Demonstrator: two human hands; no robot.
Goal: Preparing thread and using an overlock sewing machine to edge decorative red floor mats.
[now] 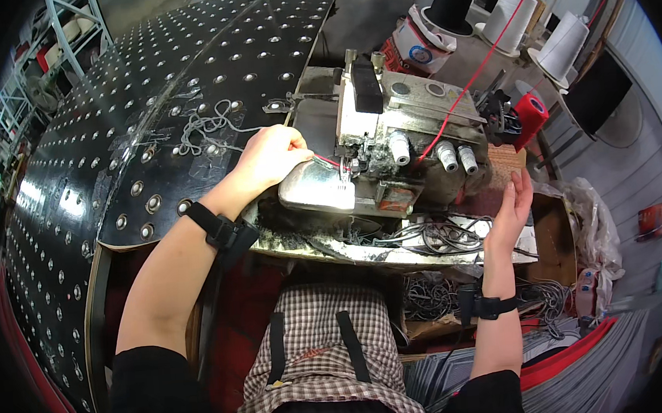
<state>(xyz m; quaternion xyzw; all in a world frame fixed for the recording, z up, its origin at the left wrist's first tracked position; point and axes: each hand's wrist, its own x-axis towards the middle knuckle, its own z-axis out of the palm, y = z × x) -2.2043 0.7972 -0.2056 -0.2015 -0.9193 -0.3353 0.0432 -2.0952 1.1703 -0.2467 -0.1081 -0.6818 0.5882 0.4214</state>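
Observation:
An industrial overlock sewing machine [417, 116], dusted with lint, stands before me. My left hand [270, 158] is closed in a pinch at the left of its needle area, above the shiny metal plate [310, 189]. Grey cord [207, 131] runs from a loose tangle on the table into these fingers. A short dark and red strand leads from the fingertips towards the presser foot. My right hand [509, 209] is raised at the machine's right end, fingers stretched out and holding nothing, beside a brown board-like piece [506, 160]. Whether it touches the machine I cannot tell.
A black table [251, 51] studded with metal balls spreads to the left. Thread cones [506, 21] stand at the back right, and a red thread [482, 65] drops to the machine. Below right, a cardboard box [547, 230] and heaps of grey cord [433, 295] sit near my right forearm.

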